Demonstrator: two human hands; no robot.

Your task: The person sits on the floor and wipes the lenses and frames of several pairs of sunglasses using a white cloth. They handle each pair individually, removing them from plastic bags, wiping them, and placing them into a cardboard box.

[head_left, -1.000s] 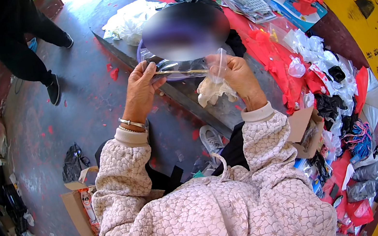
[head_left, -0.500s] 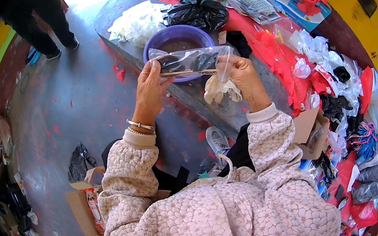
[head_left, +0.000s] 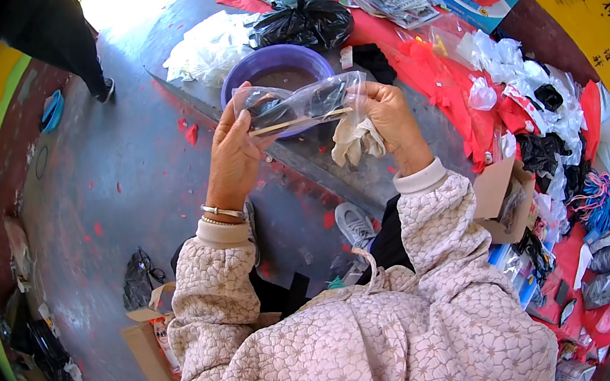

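Note:
Both hands are raised over the work area with a clear plastic bag [head_left: 299,102] stretched between them. Inside it lie two dark, lens-like shapes and a thin, light wooden strip, together resembling sunglasses. My left hand [head_left: 234,150] pinches the bag's left end, thumb in front. At the other end, the fingers of my right hand [head_left: 394,123] are closed on the bag. A crumpled off-white cloth or glove [head_left: 357,141] hangs below my right fingers, apparently held with the bag. Just beyond the bag stands a purple basin [head_left: 276,57], partly hidden by it.
A black tied bag [head_left: 304,25] and white plastic bags [head_left: 209,49] lie behind the basin. Along the right, a red sheet [head_left: 432,89] carries heaped plastic and an open cardboard box [head_left: 497,197]. Another carton [head_left: 150,355] sits at lower left. A person's dark-trousered leg [head_left: 67,48] is at upper left.
My hands and the bag have shifted slightly, and the bag's front now faces up more openly. The view has turned a little. The person at upper left has changed leg position.

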